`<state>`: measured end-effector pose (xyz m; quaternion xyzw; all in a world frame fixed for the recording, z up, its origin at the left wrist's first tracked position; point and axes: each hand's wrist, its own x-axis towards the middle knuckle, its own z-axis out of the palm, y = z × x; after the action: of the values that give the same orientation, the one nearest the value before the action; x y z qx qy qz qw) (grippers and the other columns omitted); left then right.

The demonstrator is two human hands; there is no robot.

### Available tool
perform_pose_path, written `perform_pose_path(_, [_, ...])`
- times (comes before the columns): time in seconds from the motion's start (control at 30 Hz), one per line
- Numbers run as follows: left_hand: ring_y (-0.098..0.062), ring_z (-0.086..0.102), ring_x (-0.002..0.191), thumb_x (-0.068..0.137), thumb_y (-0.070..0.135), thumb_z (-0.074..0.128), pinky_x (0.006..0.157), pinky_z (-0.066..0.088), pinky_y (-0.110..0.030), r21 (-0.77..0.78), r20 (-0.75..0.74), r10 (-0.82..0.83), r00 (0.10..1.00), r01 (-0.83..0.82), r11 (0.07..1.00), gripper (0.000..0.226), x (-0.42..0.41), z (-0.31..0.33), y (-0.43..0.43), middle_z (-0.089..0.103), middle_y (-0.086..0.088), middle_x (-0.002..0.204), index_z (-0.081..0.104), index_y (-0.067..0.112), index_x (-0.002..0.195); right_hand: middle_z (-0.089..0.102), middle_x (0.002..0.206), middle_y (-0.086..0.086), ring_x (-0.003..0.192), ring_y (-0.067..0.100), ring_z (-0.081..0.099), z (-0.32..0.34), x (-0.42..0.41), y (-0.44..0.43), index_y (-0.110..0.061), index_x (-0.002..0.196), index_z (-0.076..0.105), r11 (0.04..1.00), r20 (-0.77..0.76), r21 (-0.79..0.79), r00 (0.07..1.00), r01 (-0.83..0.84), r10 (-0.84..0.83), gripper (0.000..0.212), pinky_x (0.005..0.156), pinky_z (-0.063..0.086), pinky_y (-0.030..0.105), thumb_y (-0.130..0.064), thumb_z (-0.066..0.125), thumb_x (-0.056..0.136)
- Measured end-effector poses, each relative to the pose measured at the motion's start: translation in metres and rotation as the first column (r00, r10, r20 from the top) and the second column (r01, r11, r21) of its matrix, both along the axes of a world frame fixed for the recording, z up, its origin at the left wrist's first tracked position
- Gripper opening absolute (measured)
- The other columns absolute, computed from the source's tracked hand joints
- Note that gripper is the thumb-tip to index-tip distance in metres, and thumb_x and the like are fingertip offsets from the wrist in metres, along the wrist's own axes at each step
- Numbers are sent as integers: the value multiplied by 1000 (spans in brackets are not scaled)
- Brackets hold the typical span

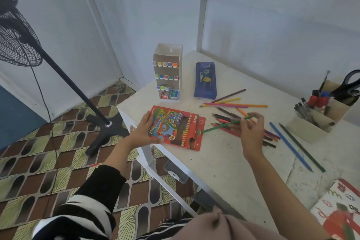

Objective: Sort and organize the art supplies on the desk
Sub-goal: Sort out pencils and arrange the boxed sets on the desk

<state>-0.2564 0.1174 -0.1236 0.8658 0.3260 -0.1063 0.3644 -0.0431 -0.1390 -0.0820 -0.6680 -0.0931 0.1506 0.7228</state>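
Green pencil (224,125) pinched in the right hand (251,131), tip at the open end of the red box (171,128) under the flat, spread left hand (142,130). Pushed askew, could snag on the flap (201,122) or shove the box off the desk (224,161) edge by that hand.

left hand (143,130) stretched forward, fingers flat on the pencil box (181,122), thumb spread aside, striped sleeve (101,183) pushed up, right hand (248,132) raised, forearm bare, thumb and fingertips pinching a green pencil (220,126)
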Motion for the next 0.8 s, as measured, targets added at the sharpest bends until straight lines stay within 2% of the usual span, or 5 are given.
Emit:
perform_pose_path(0.13, [-14, -16, 145, 60, 68, 57, 117, -7, -52, 3, 7, -1, 1000, 1, 1000, 121, 1, -3, 1, -29, 12, 154, -20, 32, 146, 67, 89, 15, 72, 21, 70, -17, -10, -1, -11, 96, 51, 998, -153, 57, 987, -41, 49, 13, 64, 58, 25, -5, 40, 99])
perform_pose_path(0.3, [-16, -16, 145, 60, 69, 58, 118, -4, -53, -6, 8, 3, 1000, -3, 1000, 122, 0, -5, 3, -28, 11, 154, -20, 33, 146, 67, 89, -3, 78, 11, 58, -33, -27, 6, -22, 83, 70, 889, 155, -391, 935, -239, 320, 22, 68, 44, 13, -1, 67, 82])
perform_pose_path(0.47, [-17, -6, 147, 54, 74, 62, 117, -5, -53, -26, 40, 33, 999, -32, 999, 126, 1, -6, 5, -22, 13, 156, -16, 39, 146, 62, 84, -8, 80, 11, 53, -40, -44, 32, -23, 90, 75, 727, 220, -593, 799, -346, 559, 21, 75, 42, 18, -6, 72, 79])
perform_pose_path(0.7, [-17, -4, 147, 54, 75, 65, 116, -6, -57, 18, 64, 40, 997, -42, 999, 128, -1, -9, 6, -14, 9, 158, -10, 34, 149, 57, 84, -29, 80, -16, 57, -49, -63, 43, -6, 96, 67, 718, 320, -595, 713, -361, 624, 13, 74, 53, 18, -2, 63, 84])
perform_pose_path(0.8, [-19, -3, 147, 66, 60, 69, 112, -14, -55, 29, 83, 52, 995, -55, 998, 118, -1, -8, 4, -13, 8, 159, -9, 33, 149, 58, 85, -22, 80, -4, 55, -41, -54, 38, -10, 91, 69, 681, 377, -644, 631, -347, 678, 12, 71, 43, 14, -2, 62, 85])
